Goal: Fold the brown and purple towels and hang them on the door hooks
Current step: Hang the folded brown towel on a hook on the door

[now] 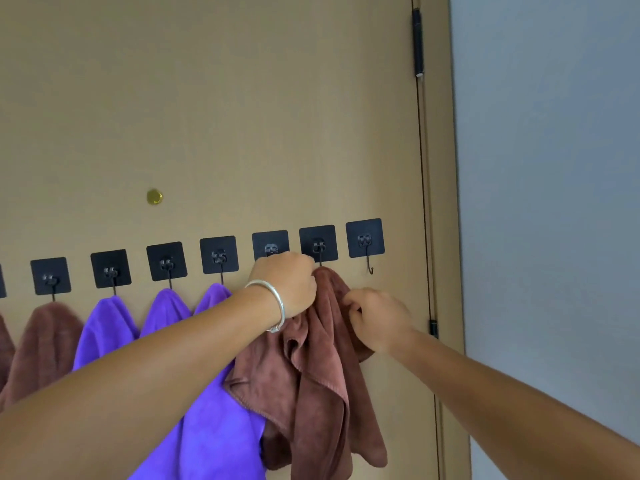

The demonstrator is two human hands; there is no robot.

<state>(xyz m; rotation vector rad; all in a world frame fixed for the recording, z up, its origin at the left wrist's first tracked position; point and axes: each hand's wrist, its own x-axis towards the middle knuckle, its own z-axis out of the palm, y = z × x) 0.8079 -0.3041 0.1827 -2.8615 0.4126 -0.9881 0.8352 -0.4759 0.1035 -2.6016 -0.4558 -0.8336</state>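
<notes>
Door (242,133) hooks' tips hidden behind hung towels (166,317).

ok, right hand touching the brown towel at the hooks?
Touching. The head view shows the right hand pinching a fold of the brown towel just below the hook, fingers curled into the cloth.

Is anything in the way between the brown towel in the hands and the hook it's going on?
Nothing visible blocks it. Both hands, left and right, grip the brown towel right up at the hook, with its top bunched just under it. The last hook to the right hangs bare.
</notes>
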